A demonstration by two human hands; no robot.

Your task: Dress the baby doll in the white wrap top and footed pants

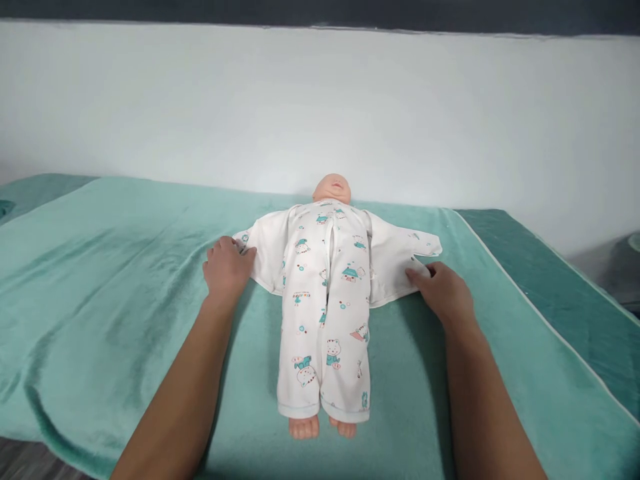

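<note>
A baby doll [332, 189] lies on its back on a green blanket, head toward the wall and bare feet [303, 427] toward me. White printed baby clothes [345, 293] cover its body and legs. A plain white baby top [393, 260] spreads out at both sides, its sleeves stretched sideways. My left hand [230, 267] is closed on the top at the left sleeve. With thumb and fingers pinched, my right hand [443, 287] grips the top's right edge, just below the right sleeve. The doll's arms are hidden by the cloth.
The green blanket [125, 267] covers the whole bed-like surface, with folds at the left. A darker green strip [550, 287] with a pale edge runs along the right. Behind stands a white wall [320, 100]. Dark floor [30, 460] shows at lower left.
</note>
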